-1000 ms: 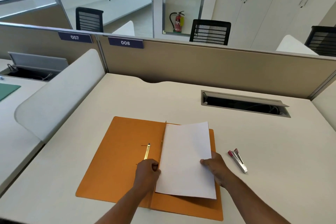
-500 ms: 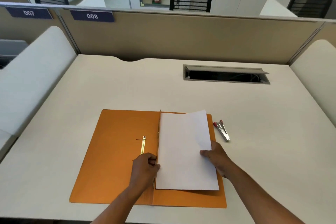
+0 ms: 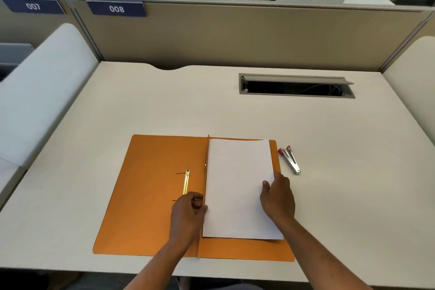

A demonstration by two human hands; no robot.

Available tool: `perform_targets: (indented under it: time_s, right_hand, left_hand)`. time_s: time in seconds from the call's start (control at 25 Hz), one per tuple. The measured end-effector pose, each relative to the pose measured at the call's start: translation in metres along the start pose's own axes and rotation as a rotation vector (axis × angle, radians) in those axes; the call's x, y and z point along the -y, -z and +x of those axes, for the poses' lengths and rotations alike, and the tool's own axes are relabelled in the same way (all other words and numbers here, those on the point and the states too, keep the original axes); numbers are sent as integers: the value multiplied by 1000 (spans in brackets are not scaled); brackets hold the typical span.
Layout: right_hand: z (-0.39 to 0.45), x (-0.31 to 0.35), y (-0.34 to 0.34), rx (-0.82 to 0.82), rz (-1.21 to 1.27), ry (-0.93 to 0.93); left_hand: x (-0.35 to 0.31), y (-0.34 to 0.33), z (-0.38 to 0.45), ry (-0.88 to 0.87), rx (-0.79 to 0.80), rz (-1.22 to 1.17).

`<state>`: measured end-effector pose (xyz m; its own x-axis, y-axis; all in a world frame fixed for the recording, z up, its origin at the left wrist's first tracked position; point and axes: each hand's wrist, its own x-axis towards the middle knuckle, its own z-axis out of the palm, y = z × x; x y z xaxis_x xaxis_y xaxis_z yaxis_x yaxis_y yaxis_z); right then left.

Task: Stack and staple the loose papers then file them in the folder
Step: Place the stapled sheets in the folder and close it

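An orange folder (image 3: 150, 195) lies open flat on the desk. White papers (image 3: 237, 183) rest on its right half, edges against the spine. A brass fastener strip (image 3: 186, 182) lies on the left half near the spine. My left hand (image 3: 188, 213) is curled at the spine, fingers pinching the lower end of the fastener by the paper's left edge. My right hand (image 3: 279, 198) lies flat on the paper's right edge, pressing it down. A small silver and red stapler (image 3: 290, 159) sits on the desk just right of the folder.
A cable slot (image 3: 295, 86) with its lid raised is set in the cream desk (image 3: 141, 101) at the back right. Beige partition panels (image 3: 235, 35) close off the back. White dividers stand at the left (image 3: 40, 92) and right (image 3: 409, 77) sides.
The camera has tilted down and the view has shifted. The paper now lies straighter on the folder's right half. Both hands stay at the paper's edges.
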<state>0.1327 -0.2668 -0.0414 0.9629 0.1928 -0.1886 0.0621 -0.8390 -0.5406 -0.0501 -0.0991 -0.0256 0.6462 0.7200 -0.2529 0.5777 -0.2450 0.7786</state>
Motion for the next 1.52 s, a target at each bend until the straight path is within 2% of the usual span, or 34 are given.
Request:
perform_targets:
  time_s: [0.12,0.32,0.64,0.84,1.04,1.24,1.52]
  right_hand:
    - [-2,-6,-4,10,-57,17]
    - [8,-15,4,88,33,35]
    - [-6,-26,5,65,124,32]
    - [-7,-23,8,105,67,28]
    - [-7,-22,12,78,-160,66]
    - [1,-22,14,169,-137,108]
    - [15,3,16,145,-160,105]
  left_hand:
    - [1,0,-2,7,-18,-14]
    - [2,3,-2,10,-7,-40]
    - [5,2,-1,9,20,-58]
    - [5,2,1,10,45,-40]
    - [4,-2,-1,0,46,0]
    - [1,-4,3,27,34,7]
    - [-5,3,21,73,-7,-56]
